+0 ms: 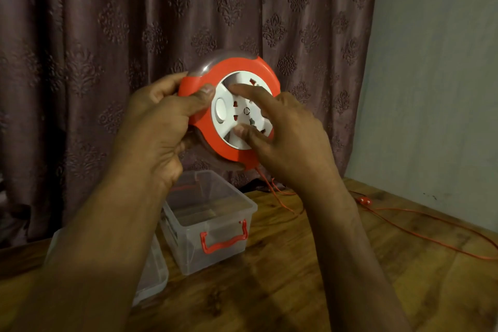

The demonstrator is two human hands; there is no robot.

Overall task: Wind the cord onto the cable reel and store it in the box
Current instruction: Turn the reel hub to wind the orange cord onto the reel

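You're clamping the round orange-and-white plastic cable reel (229, 108) in your left hand (159, 127), right hand (285, 132) fingers pressing its hub; thin orange cord (420, 232) trailing slack across the counter (296, 264) risks snagging.

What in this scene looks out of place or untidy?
The red cord trails loose across the wooden table, unwound from the cable reel held above it. The clear box stands open, holding no reel.
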